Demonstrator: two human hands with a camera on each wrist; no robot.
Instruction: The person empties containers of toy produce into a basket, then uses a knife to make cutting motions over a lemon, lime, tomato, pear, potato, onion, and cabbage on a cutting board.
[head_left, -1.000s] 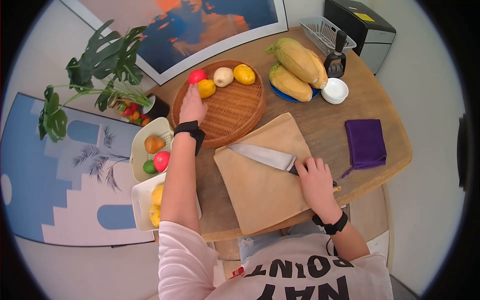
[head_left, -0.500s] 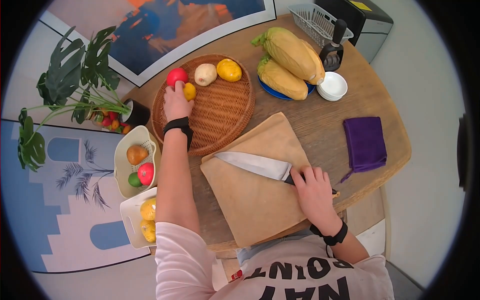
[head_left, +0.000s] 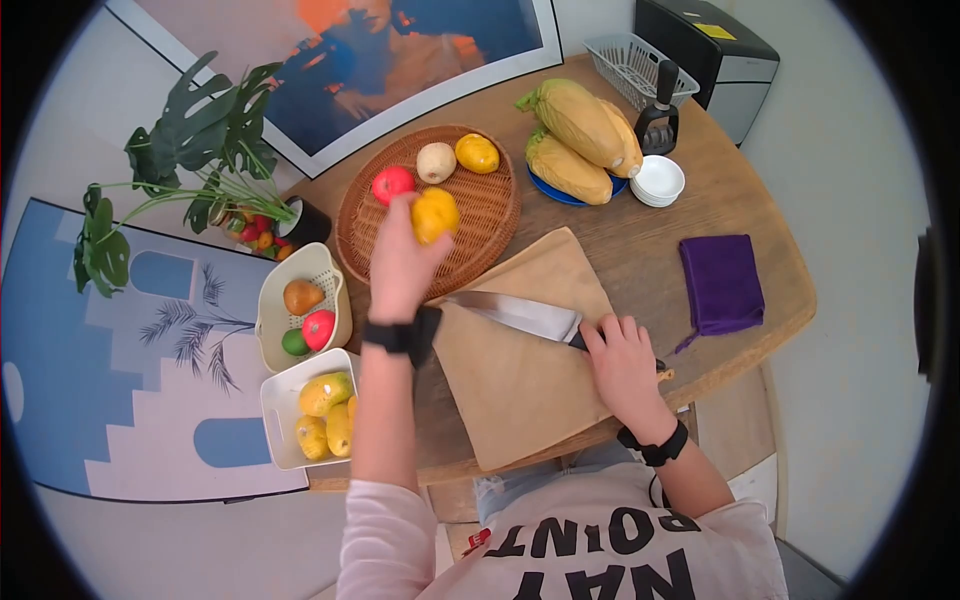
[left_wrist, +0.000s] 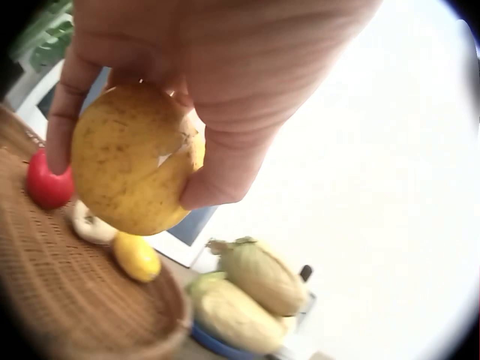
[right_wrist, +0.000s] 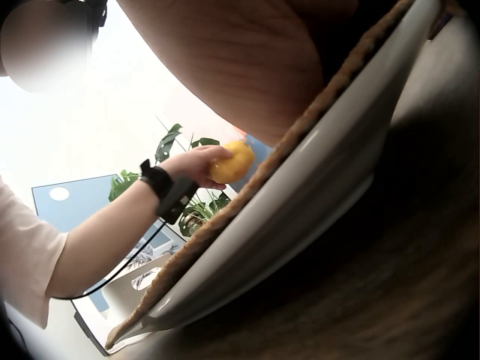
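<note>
My left hand (head_left: 405,262) holds a yellow, brown-speckled fruit (left_wrist: 133,159) between thumb and fingers, above the round wicker tray (head_left: 357,240). In the tray lie a red fruit (head_left: 393,184), a cream-coloured round one (head_left: 436,162) and another yellow fruit (head_left: 477,154). My right hand (head_left: 628,375) lies over the handle of a large kitchen knife (head_left: 520,315), fingers bent across it. Most of the handle is hidden beneath that hand. The blade rests flat on the tan cutting board (head_left: 520,400), pointing left toward the wicker tray.
Left of my forearm stand a cream basket (head_left: 265,320) with fruit and a white bin (head_left: 275,420) of yellow fruit. Leafy yellow-tan cobs (head_left: 575,125) lie on a blue plate (head_left: 548,190), near stacked white bowls (head_left: 658,180). A purple cloth (head_left: 720,285) lies right.
My left hand has taken the yellow fruit from the tray's left side, lifted it and drawn it back toward me. The right hand stays at the knife handle.
</note>
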